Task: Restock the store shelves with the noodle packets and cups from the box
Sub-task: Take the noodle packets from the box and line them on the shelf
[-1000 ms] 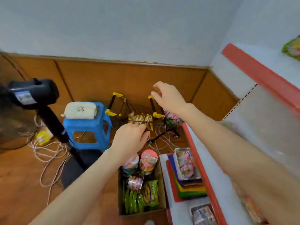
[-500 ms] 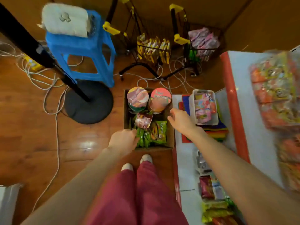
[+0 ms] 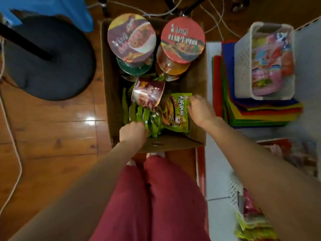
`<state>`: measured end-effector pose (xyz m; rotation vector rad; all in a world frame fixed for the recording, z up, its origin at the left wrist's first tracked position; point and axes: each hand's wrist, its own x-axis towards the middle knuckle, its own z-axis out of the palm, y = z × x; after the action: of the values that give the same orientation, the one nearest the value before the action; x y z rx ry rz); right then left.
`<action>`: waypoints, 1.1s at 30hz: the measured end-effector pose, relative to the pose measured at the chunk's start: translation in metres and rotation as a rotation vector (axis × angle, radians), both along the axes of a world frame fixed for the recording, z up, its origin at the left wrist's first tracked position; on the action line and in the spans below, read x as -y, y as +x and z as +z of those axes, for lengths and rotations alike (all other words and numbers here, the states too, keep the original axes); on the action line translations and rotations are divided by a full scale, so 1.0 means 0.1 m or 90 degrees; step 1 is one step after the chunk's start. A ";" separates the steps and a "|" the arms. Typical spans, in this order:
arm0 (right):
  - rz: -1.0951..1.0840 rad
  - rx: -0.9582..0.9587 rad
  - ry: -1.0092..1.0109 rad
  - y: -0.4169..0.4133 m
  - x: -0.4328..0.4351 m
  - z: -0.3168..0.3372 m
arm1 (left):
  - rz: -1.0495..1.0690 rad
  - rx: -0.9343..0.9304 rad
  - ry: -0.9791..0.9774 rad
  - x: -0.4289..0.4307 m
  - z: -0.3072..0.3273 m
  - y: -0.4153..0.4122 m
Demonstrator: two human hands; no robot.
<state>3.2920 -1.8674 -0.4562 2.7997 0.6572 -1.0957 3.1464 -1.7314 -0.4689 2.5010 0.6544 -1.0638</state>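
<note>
An open cardboard box (image 3: 111, 87) stands on the wooden floor in front of my feet. At its far end stand two stacks of noodle cups, one with a purple lid (image 3: 131, 36) and one with a red lid (image 3: 182, 38). A dark red cup (image 3: 147, 93) lies tilted over green noodle packets (image 3: 175, 112). My left hand (image 3: 132, 132) grips the upright green packets at the box's near left. My right hand (image 3: 199, 110) pinches the right edge of the flat green packet.
A black fan base (image 3: 46, 58) and a blue stool (image 3: 52, 7) stand left of the box, with cables around. On the right is the low white shelf (image 3: 217, 180) with a red edge, holding a white basket (image 3: 265, 61) on coloured sheets and more packets.
The view has dropped from the wall to straight down over the box. Both hands came down from in front of me into the box and took hold of green packets.
</note>
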 end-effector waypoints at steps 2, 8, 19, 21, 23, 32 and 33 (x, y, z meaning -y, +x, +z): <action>0.055 0.020 -0.012 0.09 -0.04 -0.31 | 0.003 -0.017 -0.001 0.05 -0.36 0.05; 0.187 0.071 -0.063 0.30 -0.13 -0.96 | -0.036 -0.083 0.018 0.15 -1.14 0.22; 0.159 0.066 -0.097 0.24 -0.24 -0.86 | 0.090 -0.118 -0.020 0.18 -1.17 0.20; 0.131 0.046 -0.098 0.21 -0.22 -0.71 | 0.150 -0.102 -0.035 0.15 -1.01 0.16; 0.098 0.030 -0.083 0.18 -0.18 -0.55 | 0.191 -0.092 -0.042 0.12 -0.81 0.13; -0.047 0.075 0.036 0.09 -0.04 0.50 | 0.252 -0.040 -0.036 0.04 0.50 0.03; -0.054 0.080 0.048 0.08 -0.04 0.67 | 0.244 -0.032 -0.030 0.02 0.69 0.02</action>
<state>3.2998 -1.8634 -0.3890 2.9567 0.5838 -0.9170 3.1482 -1.7338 -0.3996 2.1922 1.0586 -0.9832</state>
